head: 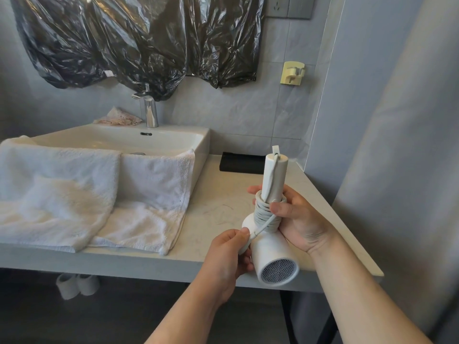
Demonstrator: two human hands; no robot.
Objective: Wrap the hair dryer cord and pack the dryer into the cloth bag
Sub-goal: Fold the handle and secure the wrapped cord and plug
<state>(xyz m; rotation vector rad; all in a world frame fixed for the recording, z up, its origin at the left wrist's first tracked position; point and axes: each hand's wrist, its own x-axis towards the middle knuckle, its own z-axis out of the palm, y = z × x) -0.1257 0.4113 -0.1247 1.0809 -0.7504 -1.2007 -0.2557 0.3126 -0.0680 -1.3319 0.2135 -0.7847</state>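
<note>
White towels (74,194) are lying over the sink (198,140) on the left. The left hand (228,254) is pinching the loose end of the bendy cord (267,217). The hair dryer (273,254) is hanging just over the counter (218,207). It is looking light, hard and smooth, so the handle is best to hold. The right hand (298,219) is squeezing the wrapped handle. The wall (372,120) is sitting close on the right.

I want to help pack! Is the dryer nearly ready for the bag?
Nearly. Most of the cord already sits coiled round the handle of the dryer. The right hand grips the coils; the left hand pinches the last loose stretch. Left: finish that wrap, then bag the dryer. The black folded thing on the counter may be the bag, I cannot tell.
</note>
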